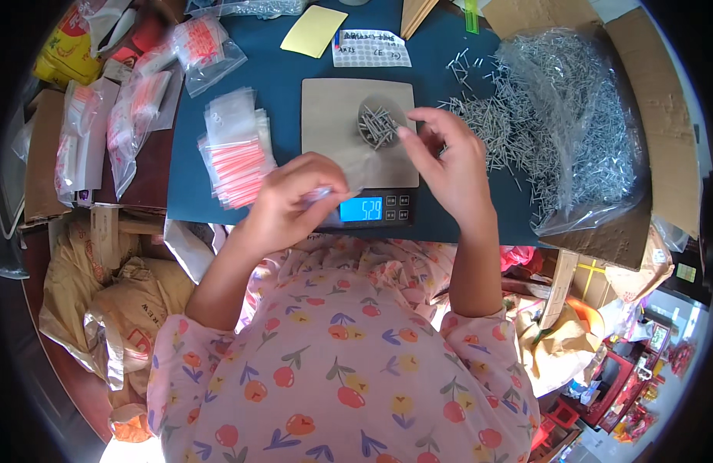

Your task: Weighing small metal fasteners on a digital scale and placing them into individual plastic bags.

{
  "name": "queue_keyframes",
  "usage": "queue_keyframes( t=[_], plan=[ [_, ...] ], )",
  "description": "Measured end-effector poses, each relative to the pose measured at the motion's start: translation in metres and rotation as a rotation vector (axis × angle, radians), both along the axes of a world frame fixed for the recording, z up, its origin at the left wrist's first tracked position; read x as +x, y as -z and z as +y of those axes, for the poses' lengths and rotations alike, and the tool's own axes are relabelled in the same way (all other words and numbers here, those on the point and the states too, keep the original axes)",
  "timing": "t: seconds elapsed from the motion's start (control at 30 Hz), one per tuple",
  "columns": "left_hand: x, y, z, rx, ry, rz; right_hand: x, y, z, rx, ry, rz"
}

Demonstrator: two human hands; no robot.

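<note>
A digital scale (pixel 326 131) with a beige plate and a lit blue display lies in front of me. On its plate stands a small round cup (pixel 382 104) holding loose grey nails or screws (pixel 378 127); their exact kind is hard to make out. My right hand (pixel 449 158) is at the cup's right side, thumb and forefinger apart beside the rim, apparently touching it. Over the scale's lower left corner, my left hand (pixel 299 197) is closed on a small clear plastic bag (pixel 319 194), mostly hidden by the fingers. Left of it lies a stack of red-striped zip bags (pixel 237 158).
A big heap of metal fasteners (pixel 503 127) spills from a clear plastic sack (pixel 580 116) in an opened cardboard box (pixel 677 123) at right. Yellow paper (pixel 314 31) and a label sheet (pixel 370 50) lie behind the scale. More bagged packets (pixel 140 100) are at left.
</note>
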State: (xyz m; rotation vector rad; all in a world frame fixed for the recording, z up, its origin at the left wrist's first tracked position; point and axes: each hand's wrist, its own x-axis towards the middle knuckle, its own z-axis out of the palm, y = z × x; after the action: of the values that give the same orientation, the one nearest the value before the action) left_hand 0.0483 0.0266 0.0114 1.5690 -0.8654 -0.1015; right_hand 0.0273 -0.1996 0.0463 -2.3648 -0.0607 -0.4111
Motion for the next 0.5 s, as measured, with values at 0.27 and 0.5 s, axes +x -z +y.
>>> queue_keyframes(
  t=[0.27, 0.5],
  plan=[
    [-0.005, -0.026, 0.057, -0.021, -0.311, 0.007, -0.011, 0.025, -0.028, 0.067, -0.010, -0.036],
    [-0.003, -0.027, 0.052, 0.054, -0.429, 0.036, 0.003, 0.051, -0.012, -0.055, -0.086, -0.007]
  ],
)
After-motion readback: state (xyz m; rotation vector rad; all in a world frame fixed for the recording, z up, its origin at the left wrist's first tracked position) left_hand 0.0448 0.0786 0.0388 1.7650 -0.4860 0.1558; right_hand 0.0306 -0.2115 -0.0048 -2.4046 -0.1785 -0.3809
